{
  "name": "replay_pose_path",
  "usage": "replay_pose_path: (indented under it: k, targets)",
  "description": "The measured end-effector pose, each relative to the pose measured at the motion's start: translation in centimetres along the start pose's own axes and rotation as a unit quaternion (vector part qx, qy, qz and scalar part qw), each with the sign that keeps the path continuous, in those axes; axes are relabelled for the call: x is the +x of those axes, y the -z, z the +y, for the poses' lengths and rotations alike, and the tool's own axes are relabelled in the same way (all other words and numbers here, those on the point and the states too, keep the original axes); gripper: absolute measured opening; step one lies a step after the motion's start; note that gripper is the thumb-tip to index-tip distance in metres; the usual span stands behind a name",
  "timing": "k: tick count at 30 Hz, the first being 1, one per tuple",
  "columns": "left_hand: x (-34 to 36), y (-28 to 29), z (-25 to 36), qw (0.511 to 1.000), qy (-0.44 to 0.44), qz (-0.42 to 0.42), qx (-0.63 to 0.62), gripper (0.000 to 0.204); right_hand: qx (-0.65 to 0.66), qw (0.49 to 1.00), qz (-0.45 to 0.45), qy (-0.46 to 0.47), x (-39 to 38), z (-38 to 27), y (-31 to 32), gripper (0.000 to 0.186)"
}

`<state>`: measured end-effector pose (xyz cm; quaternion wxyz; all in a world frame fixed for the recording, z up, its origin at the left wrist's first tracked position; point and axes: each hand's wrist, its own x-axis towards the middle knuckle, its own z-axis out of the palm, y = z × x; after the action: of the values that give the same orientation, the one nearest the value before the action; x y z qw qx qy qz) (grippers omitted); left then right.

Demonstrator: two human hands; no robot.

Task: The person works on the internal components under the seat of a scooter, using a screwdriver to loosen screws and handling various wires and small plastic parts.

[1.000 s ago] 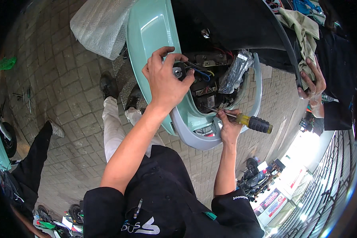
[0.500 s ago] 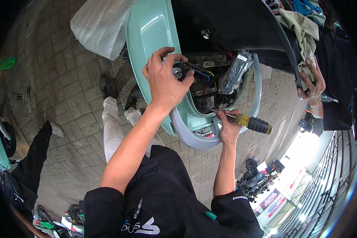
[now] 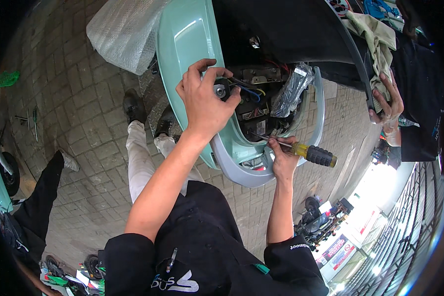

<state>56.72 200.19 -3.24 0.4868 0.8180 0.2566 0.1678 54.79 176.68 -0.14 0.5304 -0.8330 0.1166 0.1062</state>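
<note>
My left hand [image 3: 206,101] curls over the mint-green scooter body [image 3: 182,54], thumb and fingers around a black part with a round metal centre [image 3: 220,91]. Blue and yellow wires [image 3: 254,93] run beside that part into the dark opening. In my right hand [image 3: 284,160], closed by the near rim of the opening, is a screwdriver [image 3: 316,155] with a yellow and black handle. I grip it by the shank, close to the handle. Its shank points left into the opening; the tip is hard to make out. A grey curved grab rail [image 3: 251,178] loops around the scooter's tail.
A clear plastic-wrapped packet [image 3: 293,91] lies in the opening, below the raised black seat [image 3: 301,29]. At the right, another person's hand [image 3: 390,101] rests by a beige cloth [image 3: 375,39]. Bubble wrap [image 3: 123,34] hangs at the left. Tools [image 3: 35,123] lie on the paving.
The screwdriver has shifted very slightly left and down in my right hand. My left hand keeps its place on the black part.
</note>
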Motion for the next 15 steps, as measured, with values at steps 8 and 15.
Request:
replay_pose_path:
  k: [8, 15]
  targets:
    - [-0.02, -0.24, -0.18, 1.000, -0.006, 0.007, -0.011, 0.033, -0.023, 1.000, -0.003, 0.009, 0.06, 0.32, 0.13, 0.023]
    - [-0.01, -0.27, -0.08, 1.000, 0.000, 0.005, -0.008, 0.033, -0.017, 1.000, -0.016, -0.015, -0.04, -0.33, -0.04, 0.020]
